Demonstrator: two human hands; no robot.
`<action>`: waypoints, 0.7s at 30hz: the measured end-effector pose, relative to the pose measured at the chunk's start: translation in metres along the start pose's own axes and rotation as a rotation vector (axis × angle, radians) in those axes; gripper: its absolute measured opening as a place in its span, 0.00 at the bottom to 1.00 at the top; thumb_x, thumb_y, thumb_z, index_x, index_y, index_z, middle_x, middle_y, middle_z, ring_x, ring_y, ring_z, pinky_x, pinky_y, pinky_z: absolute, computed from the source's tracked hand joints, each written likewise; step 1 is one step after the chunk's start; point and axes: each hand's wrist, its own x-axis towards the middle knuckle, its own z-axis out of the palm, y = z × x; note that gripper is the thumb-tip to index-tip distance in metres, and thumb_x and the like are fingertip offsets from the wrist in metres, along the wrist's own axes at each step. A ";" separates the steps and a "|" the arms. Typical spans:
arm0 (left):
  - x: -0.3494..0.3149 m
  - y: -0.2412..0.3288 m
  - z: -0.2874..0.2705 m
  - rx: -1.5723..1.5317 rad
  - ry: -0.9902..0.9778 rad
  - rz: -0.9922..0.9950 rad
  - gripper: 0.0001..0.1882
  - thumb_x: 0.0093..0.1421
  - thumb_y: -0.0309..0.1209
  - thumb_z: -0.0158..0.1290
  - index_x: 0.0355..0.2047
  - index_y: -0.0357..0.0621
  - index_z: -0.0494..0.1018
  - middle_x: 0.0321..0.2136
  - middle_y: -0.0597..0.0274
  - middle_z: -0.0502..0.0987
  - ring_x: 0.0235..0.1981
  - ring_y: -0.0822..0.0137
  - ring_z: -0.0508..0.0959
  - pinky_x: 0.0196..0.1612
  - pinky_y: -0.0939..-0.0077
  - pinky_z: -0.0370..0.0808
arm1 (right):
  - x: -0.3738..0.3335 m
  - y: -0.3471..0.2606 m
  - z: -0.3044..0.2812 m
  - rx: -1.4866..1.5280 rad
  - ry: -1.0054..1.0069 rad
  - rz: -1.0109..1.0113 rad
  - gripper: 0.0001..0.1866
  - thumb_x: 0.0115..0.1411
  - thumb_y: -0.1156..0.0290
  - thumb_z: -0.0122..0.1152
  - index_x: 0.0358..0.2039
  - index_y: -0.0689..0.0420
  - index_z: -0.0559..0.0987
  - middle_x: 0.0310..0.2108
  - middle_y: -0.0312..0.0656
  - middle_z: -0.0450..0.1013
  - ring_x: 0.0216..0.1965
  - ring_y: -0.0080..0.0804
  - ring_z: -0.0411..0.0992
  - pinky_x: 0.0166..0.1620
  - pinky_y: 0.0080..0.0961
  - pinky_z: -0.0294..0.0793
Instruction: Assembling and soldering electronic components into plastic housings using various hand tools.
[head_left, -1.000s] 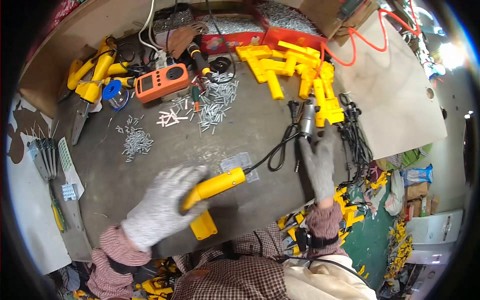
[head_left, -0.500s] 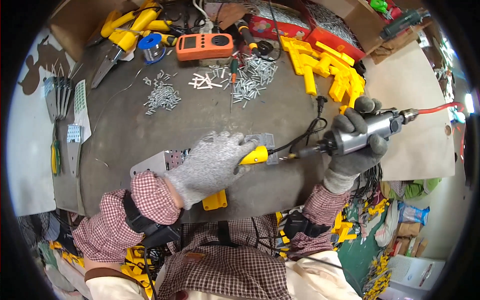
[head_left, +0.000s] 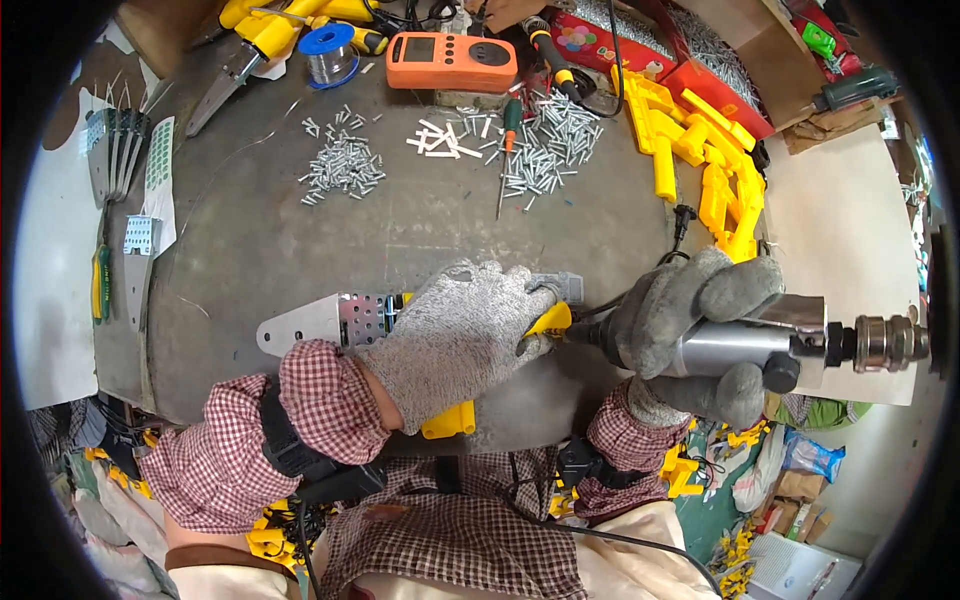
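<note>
My left hand (head_left: pixel 460 335), in a grey knit glove, is closed over a yellow-handled tool lying on the worktable (head_left: pixel 250 240). Its yellow end (head_left: pixel 551 319) shows past my fingers, and a tapered metal plate (head_left: pixel 305 325) with a perforated section sticks out at the left. My right hand (head_left: pixel 680 320), gloved too, is wrapped around a silver air screwdriver (head_left: pixel 740 348). The driver lies level, its dark nose at the tool's yellow end; the bit's tip cannot be made out. Beside my left hand is a small grey tray (head_left: pixel 570 288), partly hidden. A yellow plastic piece (head_left: pixel 450 420) lies below my left wrist.
Screws lie in two piles, left (head_left: pixel 342 170) and right (head_left: pixel 555 145), with a screwdriver (head_left: pixel 508 150) by the right one. Behind stand an orange multimeter (head_left: pixel 450 62) and a solder spool (head_left: pixel 328 60). Yellow plastic shells (head_left: pixel 690 140) lie at the right, near red screw boxes (head_left: pixel 715 90).
My right hand has brought the air screwdriver left and down, so its nose is now at the tool's yellow end. The view has shifted slightly; my left hand keeps its hold.
</note>
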 end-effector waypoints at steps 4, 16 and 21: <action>-0.003 0.006 -0.010 -0.006 -0.027 -0.022 0.21 0.59 0.38 0.58 0.51 0.45 0.74 0.39 0.53 0.78 0.41 0.52 0.80 0.45 0.57 0.77 | -0.007 -0.002 0.028 0.915 0.322 0.229 0.17 0.56 0.64 0.69 0.43 0.54 0.76 0.29 0.40 0.74 0.15 0.27 0.66 0.20 0.22 0.66; 0.004 0.010 -0.012 -0.036 -0.064 -0.140 0.25 0.60 0.40 0.60 0.57 0.51 0.74 0.44 0.55 0.79 0.43 0.53 0.81 0.44 0.60 0.79 | 0.017 0.011 -0.024 -0.089 -0.233 -0.186 0.34 0.57 0.52 0.65 0.58 0.58 0.70 0.22 0.47 0.76 0.13 0.29 0.69 0.17 0.25 0.71; 0.002 0.013 -0.015 0.011 -0.038 -0.139 0.28 0.58 0.39 0.61 0.59 0.52 0.72 0.41 0.53 0.80 0.41 0.52 0.81 0.45 0.58 0.78 | 0.024 0.003 -0.015 -0.098 -0.236 -0.160 0.34 0.56 0.51 0.65 0.58 0.59 0.70 0.21 0.46 0.75 0.13 0.28 0.69 0.17 0.23 0.70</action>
